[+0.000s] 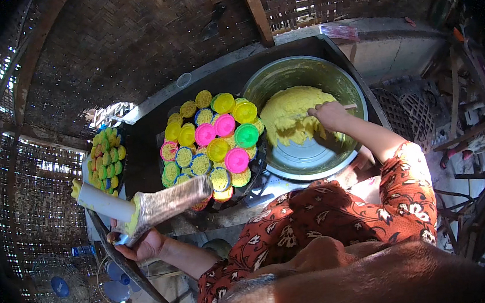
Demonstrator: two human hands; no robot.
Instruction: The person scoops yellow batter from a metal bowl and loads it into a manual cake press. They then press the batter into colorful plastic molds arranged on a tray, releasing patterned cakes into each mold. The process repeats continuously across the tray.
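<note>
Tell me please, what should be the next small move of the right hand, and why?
Probably, the right hand should lift a small portion of lumpy yellow dough from the round silver metal basin. It grips a thin pale handle close against the dough, while the left hand holds a white cylindrical tube, dough-smeared at both ends, outside the basin.

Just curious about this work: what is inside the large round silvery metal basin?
A yellow dough-like mound lies in the basin, leaving its bottom partly bare. The right hand there holds a thin pale handle. The bottom under the mound is covered.
</note>
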